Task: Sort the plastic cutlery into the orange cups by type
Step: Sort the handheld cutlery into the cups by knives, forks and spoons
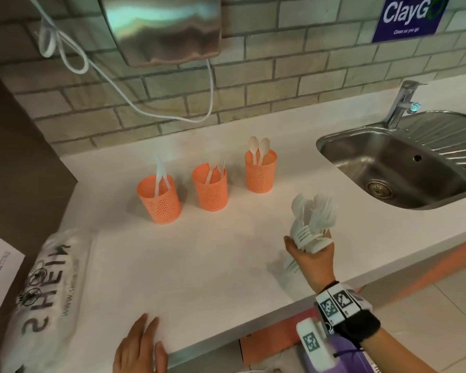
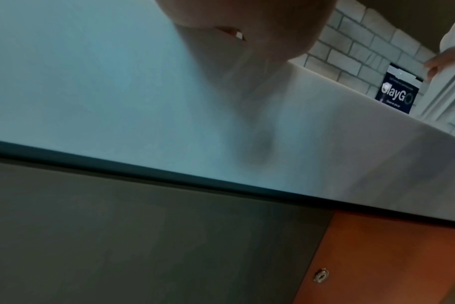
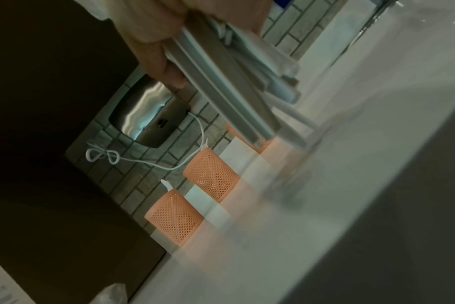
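Three orange mesh cups stand in a row on the white counter (image 1: 199, 265). The left cup (image 1: 159, 201) holds white knives, the middle cup (image 1: 211, 187) holds forks, the right cup (image 1: 260, 170) holds two spoons. My right hand (image 1: 311, 251) grips a bundle of white plastic cutlery (image 1: 314, 216) upright above the counter, right of the cups. In the right wrist view the fingers (image 3: 164, 53) curl round the cutlery handles (image 3: 221, 86), with the cups (image 3: 212, 180) beyond. My left hand (image 1: 141, 345) lies flat with straight fingers on the counter's front edge.
A steel sink (image 1: 393, 168) with a tap (image 1: 402, 103) is set into the counter at the right. A plastic bag (image 1: 49, 297) lies at the left front. A hand dryer (image 1: 162, 28) with a white cord (image 1: 113, 84) hangs on the brick wall.
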{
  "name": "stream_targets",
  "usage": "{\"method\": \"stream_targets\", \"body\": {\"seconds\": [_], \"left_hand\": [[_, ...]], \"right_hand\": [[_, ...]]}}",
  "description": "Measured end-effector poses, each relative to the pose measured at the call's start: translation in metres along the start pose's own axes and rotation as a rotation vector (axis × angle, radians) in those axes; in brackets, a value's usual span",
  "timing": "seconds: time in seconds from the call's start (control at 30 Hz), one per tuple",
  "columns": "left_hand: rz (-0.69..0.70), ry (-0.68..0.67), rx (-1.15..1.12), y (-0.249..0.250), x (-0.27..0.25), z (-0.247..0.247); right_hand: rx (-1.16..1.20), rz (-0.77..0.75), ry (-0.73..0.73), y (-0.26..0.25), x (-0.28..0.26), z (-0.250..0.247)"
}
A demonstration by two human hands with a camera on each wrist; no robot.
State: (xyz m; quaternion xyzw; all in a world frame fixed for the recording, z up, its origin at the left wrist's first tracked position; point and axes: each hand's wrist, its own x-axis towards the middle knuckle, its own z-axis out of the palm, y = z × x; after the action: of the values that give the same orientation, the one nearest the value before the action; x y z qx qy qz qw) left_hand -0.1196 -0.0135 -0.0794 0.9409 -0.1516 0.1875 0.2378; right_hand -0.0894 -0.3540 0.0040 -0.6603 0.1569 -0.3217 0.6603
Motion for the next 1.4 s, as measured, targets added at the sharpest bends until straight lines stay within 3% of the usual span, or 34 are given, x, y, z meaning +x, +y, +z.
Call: {"method": "stream_targets", "body": {"seconds": [0.13,0.23,0.47,0.53,0.67,0.77,0.87,0.97,1.13,1.3,1.4], "left_hand": [[0.077,0.149,0.047,-0.009,0.004,0.012],[0.107,0.187,0.026,-0.011,0.008,0.014],[0.071,0.058,0.021,-0.009,0.009,0.010],[0.064,0.008,-0.003,-0.010,0.010,0.008],[0.025,0.071,0.029,-0.006,0.011,0.009],[-0.007,0.015,0.025,-0.001,0.010,-0.002],[-0.030,-0.092,-0.114,0.011,0.027,-0.020],[-0.045,-0.079,-0.319,0.039,0.064,-0.033],[0.145,-0.027,-0.514,0.137,0.149,-0.048],[0.441,-0.014,-0.428,0.216,0.212,-0.043],[0.490,-0.150,-0.336,0.236,0.229,-0.026]], "right_hand": [[-0.050,0.021,0.051,0.009,-0.007,0.002],[-0.125,0.088,0.100,0.017,-0.007,0.004],[-0.144,0.094,0.149,0.018,0.000,0.006],[-0.165,0.159,0.137,0.019,0.000,0.007],[-0.169,0.206,0.143,0.021,0.006,0.009],[-0.186,0.207,0.094,0.020,0.012,0.007],[-0.179,0.213,0.031,0.016,0.019,0.009],[-0.153,0.198,-0.028,0.013,0.026,0.017],[-0.096,0.173,-0.121,0.008,0.028,0.034],[0.010,0.137,-0.201,0.008,0.028,0.040],[0.015,0.112,-0.264,0.010,0.028,0.037]]}}
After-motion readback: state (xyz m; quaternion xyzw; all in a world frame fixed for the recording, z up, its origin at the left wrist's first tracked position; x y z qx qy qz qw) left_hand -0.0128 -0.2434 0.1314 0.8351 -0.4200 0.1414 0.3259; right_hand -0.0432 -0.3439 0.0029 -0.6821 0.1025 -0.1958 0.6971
